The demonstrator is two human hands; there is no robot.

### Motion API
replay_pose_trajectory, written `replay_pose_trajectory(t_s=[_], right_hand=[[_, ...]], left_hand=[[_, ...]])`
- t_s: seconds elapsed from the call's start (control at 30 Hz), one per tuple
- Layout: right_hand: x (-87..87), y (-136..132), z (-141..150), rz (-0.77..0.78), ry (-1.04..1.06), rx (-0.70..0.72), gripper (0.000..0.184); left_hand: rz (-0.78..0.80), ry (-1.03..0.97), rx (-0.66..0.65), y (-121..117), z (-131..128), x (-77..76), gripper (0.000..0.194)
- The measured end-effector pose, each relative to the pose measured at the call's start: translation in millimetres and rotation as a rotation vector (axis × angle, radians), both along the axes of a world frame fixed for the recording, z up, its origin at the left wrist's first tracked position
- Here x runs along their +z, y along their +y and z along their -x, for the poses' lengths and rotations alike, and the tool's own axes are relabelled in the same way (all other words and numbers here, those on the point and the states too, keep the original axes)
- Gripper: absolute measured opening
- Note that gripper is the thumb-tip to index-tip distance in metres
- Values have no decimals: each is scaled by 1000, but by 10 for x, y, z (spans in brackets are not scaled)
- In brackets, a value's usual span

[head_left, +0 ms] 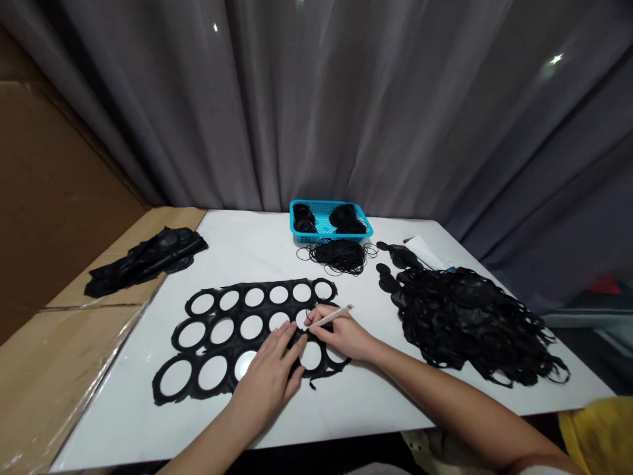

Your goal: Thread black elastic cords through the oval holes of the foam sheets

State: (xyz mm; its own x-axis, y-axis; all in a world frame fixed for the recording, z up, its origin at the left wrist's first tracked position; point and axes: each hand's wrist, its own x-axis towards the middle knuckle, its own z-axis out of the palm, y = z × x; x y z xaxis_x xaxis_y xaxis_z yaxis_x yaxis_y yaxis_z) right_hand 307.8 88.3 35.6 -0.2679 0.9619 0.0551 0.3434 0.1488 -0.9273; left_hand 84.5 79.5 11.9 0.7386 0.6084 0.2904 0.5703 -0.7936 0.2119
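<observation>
A black rubber-like sheet (pixel 232 346) with rows of large round holes lies flat on the white table. My left hand (pixel 270 366) rests on it with the fingers stretched out, pressing near the middle and lower rows and covering part of them. My right hand (pixel 343 335) is closed in a pinch around a slim white pen-like tool (pixel 330 317). The tool slants down to the left, its tip at a hole in the middle row. A thin black ring (pixel 307 313) shows beside the right fingers, partly hidden.
Behind the sheet stands a blue basket (pixel 331 235) with black rings in it, and a loose pile of thin rings (pixel 341 256) before it. At right lies a heap of black scrap (pixel 469 323). Folded black sheets (pixel 148 259) lie on cardboard (pixel 64 369) at left.
</observation>
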Motion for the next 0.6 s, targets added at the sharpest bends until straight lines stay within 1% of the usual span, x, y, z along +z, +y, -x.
replay_pose_trajectory(t_s=[0.17,0.27,0.33,0.4,0.47,0.53,0.57,0.6], right_hand=[[-23,15,-1,-86,-95,14,16],[-63,-4,-6,-165,-159,32,16],[-98,-37,6,-242,-221,55,12],[-123,-64,25,-357,-349,106,7],[-114,-44,24,-455,-486,150,8],[-59,62,-32,-495,-561,118,10],[-16,149,-88,-494,-572,66,11],[31,252,-158,-483,-572,-17,13]], left_hand=[[0,12,2,-7,-5,2,47],[-10,9,5,-7,-7,-2,49],[-11,7,5,-8,-9,-4,50],[-7,4,3,-11,-12,-3,50],[-2,-6,2,-16,-13,1,48],[1,-22,1,-22,-11,9,46],[2,-29,1,-24,-10,15,45],[4,-33,0,-26,-8,22,45]])
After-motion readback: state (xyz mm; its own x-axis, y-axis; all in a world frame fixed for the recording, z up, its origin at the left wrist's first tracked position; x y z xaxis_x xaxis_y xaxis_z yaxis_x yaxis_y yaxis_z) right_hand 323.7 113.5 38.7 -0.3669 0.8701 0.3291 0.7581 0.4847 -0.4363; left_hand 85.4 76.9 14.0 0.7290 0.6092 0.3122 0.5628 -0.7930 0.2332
